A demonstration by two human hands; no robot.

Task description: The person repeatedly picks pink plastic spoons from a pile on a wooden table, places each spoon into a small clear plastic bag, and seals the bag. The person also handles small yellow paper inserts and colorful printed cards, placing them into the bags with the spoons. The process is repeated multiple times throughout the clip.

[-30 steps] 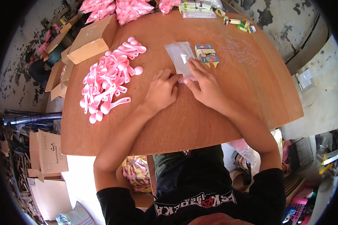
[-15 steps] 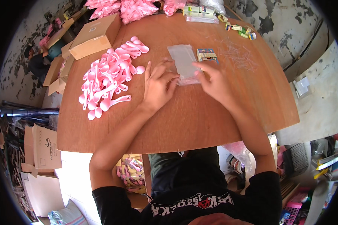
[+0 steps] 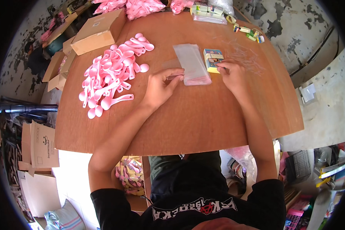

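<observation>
My left hand point(image 3: 163, 87) is closed in a pinch on the edge of a clear plastic bag, which shows only faintly past the fingertips. Right beside it lies a stack of flat clear plastic bags point(image 3: 192, 63) with a pinkish lower edge. A small stack of printed cards point(image 3: 213, 58), blue and yellow with a pale band across it, sits just right of the bags. At its right edge my right hand point(image 3: 232, 76) pinches with thumb and forefinger at the top card. To the left spreads a heap of pink plastic spoons point(image 3: 109, 74).
Thin clear strips point(image 3: 247, 61) are scattered at the right of the table point(image 3: 195, 122). Small yellow-green card bundles point(image 3: 251, 33) lie at the far right. A cardboard box point(image 3: 97, 32) stands at the back left, near bags of pink items point(image 3: 143, 8). Another person point(image 3: 38, 59) is at far left.
My left hand has drawn a clear bag slightly away from the stack. My right hand has moved off the bags, rightward to the cards. The view has shifted slightly.
</observation>
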